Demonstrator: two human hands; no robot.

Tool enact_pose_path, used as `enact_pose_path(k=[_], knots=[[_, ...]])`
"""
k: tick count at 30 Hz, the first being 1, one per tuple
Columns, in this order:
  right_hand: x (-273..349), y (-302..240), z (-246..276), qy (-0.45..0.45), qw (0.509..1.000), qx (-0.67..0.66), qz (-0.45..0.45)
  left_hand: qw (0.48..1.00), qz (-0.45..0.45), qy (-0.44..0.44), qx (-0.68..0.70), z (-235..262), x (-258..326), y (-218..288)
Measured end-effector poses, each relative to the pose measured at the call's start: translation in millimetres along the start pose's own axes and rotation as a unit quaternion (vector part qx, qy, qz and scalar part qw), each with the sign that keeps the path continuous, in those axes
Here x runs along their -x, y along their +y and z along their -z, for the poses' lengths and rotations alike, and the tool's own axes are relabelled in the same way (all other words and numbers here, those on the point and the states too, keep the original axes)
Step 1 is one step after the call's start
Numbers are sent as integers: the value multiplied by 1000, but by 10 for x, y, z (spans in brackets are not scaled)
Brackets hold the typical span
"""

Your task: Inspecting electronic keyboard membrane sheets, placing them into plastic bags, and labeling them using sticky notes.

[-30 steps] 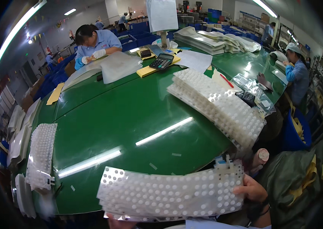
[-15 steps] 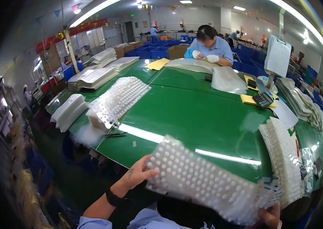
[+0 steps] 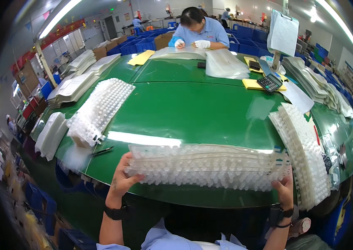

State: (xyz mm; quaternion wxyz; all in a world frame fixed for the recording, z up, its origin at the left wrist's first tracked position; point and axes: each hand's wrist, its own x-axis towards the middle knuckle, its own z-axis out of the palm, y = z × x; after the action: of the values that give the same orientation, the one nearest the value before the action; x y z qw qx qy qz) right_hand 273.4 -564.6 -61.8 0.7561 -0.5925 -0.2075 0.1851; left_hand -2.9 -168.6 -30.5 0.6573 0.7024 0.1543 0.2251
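Left grip (image 3: 122, 178) clasps one end of a stack of translucent, knobbly sheets (image 3: 205, 166), right grip (image 3: 285, 190) the other; the stack spans between them, over the near part of the green table (image 3: 176, 108). Farther off sits a calculator (image 3: 270, 83), then a co-worker (image 3: 203, 31) wearing white gloves (image 3: 202, 43).

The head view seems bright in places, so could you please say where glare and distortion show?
Head view: white glare streaks the green table beyond the held dotted sheets; same view: the table's near edge looks bowed, and the corners fall black.
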Motion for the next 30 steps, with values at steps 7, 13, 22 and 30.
enact_pose_path(k=[7,13,22,30], knots=[[-63,183,-154,79,996,-4,34,978,-87,179,61,-227,-116,-191],[-61,79,-92,47,997,35,40,976,-134,171,21,-124,-75,-181],[-223,138,-18,10,994,85,-65,989,-89,113,-22,-2,-170,-223],[-204,88,-57,5,1000,18,-8,958,-163,233,-20,-51,-47,-504]])
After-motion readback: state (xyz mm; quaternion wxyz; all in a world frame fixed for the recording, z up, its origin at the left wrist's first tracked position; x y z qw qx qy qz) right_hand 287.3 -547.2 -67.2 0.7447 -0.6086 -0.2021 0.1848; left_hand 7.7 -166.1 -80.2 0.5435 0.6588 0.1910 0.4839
